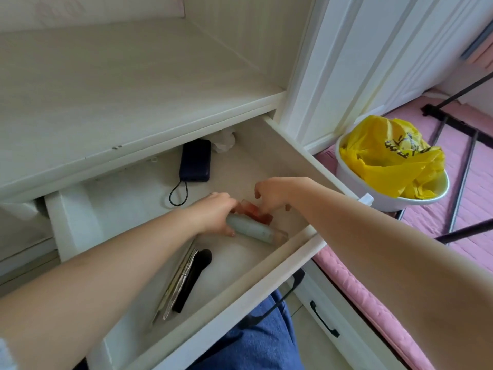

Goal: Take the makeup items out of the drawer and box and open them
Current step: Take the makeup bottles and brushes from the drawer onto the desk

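Both hands are down in the open white drawer. The left hand has its grip wrapped around the end of a pale green tube lying on its side near the front right corner. The right hand hovers just behind it with fingers curled loosely over a cluster of small red lip tints; can't tell if it actually has hold of any. Further back sits a dark blue power bank with a looped cord, plus crumpled tissue. Toward the front left there's a black makeup brush beside some flat silvery packets. On the pink floor, a white bin with a yellow bag.
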Motion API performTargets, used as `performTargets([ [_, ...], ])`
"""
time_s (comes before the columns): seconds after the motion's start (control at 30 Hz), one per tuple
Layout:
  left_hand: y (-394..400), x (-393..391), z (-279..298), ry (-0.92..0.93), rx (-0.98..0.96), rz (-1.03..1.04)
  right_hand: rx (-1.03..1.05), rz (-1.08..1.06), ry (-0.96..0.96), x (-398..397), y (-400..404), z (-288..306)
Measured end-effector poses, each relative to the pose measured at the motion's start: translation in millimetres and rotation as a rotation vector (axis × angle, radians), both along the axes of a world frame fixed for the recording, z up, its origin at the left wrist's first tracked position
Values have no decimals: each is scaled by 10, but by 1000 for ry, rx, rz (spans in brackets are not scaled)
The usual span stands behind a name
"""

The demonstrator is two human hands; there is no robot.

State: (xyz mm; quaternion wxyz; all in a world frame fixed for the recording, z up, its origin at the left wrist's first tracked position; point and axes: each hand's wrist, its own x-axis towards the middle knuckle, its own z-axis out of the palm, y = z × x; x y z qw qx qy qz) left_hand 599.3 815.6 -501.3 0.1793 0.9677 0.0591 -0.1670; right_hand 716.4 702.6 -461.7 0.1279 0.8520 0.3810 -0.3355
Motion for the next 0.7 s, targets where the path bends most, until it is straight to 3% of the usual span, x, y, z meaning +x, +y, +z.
performTargets([
  [0.13, 41, 21, -136, 2, 17, -5, -38, 37, 4, -35, 107, -94],
  [0.33, 135, 47, -229, -35, -181, 60, -10, 108, -24, -52, 123, -163],
  [0.7, 276, -229, 250, -174, -897, 375, 413, -301, 195, 64, -90, 120],
])
